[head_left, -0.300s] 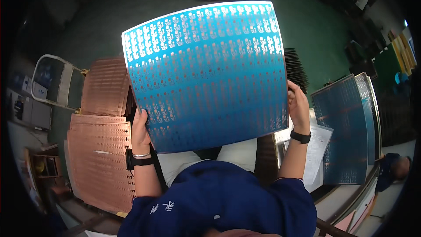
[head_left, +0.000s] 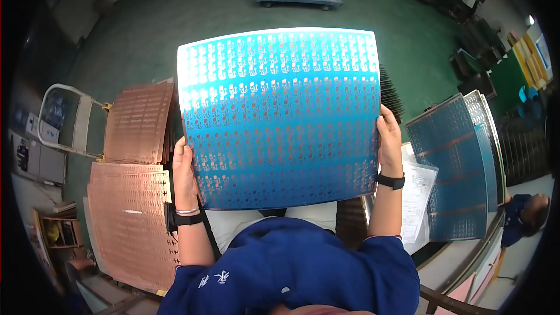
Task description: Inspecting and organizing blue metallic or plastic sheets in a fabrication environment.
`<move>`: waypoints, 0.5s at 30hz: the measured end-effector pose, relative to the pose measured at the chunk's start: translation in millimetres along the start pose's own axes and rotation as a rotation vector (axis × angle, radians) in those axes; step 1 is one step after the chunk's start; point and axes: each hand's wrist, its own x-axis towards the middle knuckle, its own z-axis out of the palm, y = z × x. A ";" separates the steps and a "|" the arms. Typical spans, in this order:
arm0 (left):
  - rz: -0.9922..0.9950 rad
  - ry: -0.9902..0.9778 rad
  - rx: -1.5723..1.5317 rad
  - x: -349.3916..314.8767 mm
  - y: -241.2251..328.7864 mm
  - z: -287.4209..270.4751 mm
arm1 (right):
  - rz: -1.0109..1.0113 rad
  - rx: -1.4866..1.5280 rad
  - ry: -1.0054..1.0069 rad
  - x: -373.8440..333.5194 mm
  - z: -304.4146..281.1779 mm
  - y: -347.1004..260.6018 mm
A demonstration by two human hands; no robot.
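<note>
A large blue circuit board panel with rows of small copper-coloured patterns is held up in front of my body. Bright glare lies along its far edge and upper left. My left hand grips the panel's left edge, thumb towards me. Opposite it, my right hand is closed on the right edge; its fingers partly go behind the panel. Both hands hold it at the near half of its sides.
Copper-coloured panels are stacked at my left, with another copper stack beyond and a white-framed trolley beside them. At right stand more blue panels and a paper sheet. A blue cart stands far ahead; another person is far right.
The panel has turned from tilted to nearly level and sits slightly lower and further right in view. Both hands keep their hold.
</note>
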 end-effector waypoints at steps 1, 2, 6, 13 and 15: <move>0.041 -0.017 0.050 2.8 -1.0 -1.3 | -0.026 -0.003 0.009 -0.9 -3.9 0.8; 0.080 -0.028 0.104 2.7 -1.2 -3.0 | -0.023 -0.001 0.011 -1.8 -7.9 1.1; 0.230 -0.110 0.146 14.0 -8.2 1.0 | -0.245 0.071 0.019 0.9 -30.3 5.6; 0.144 -0.154 0.129 20.9 -11.5 32.6 | -0.070 0.444 -0.003 0.3 -56.7 32.5; 0.027 -0.144 -0.116 18.7 -12.1 37.1 | -0.035 0.714 0.073 -1.9 -52.5 40.4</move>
